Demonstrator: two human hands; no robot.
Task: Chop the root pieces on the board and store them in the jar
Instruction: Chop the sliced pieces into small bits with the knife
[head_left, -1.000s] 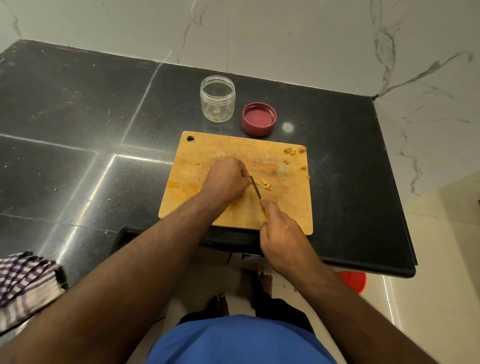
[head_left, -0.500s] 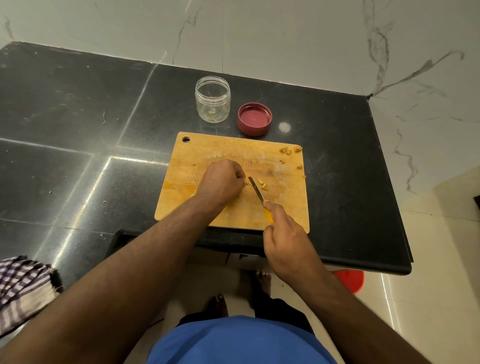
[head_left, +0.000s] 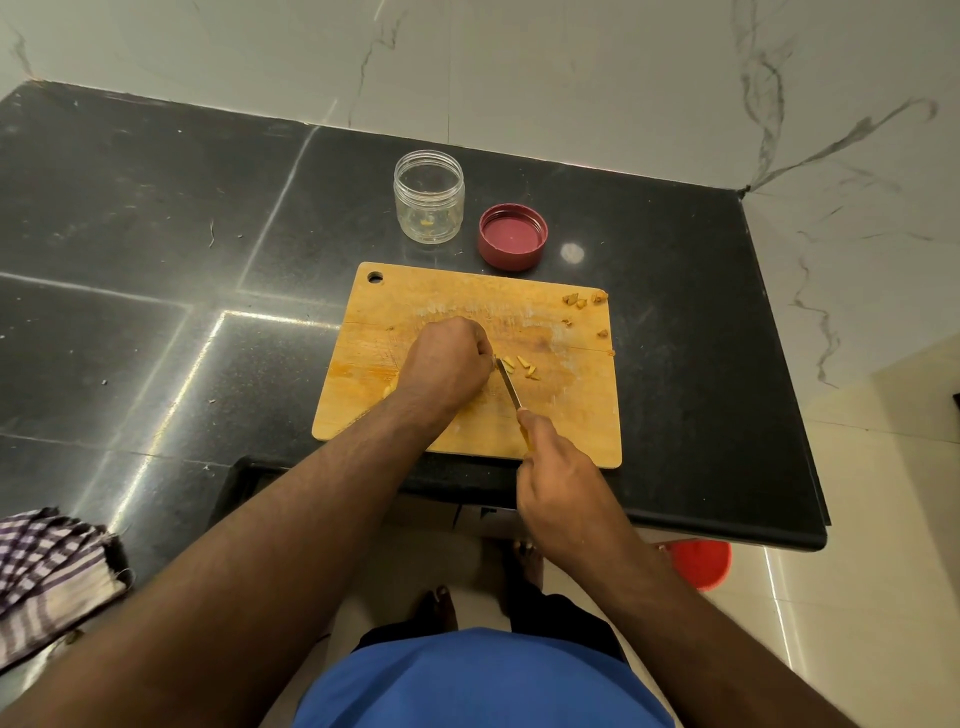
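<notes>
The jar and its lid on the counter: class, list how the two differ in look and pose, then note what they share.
The jar is clear plastic, while the lid is opaque dark red. The jar stands tall and upright, mouth open; the lid is shallow and lies upside down, hollow side up. The jar holds a few yellow bits; the lid looks empty. Both are round and stand on the black counter beyond the cutting board.

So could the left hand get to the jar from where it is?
Probably yes. The jar stands open just beyond the board, with only bare board and counter between it and the left hand. That hand is curled over the root now, so it would have to let go first.
</notes>
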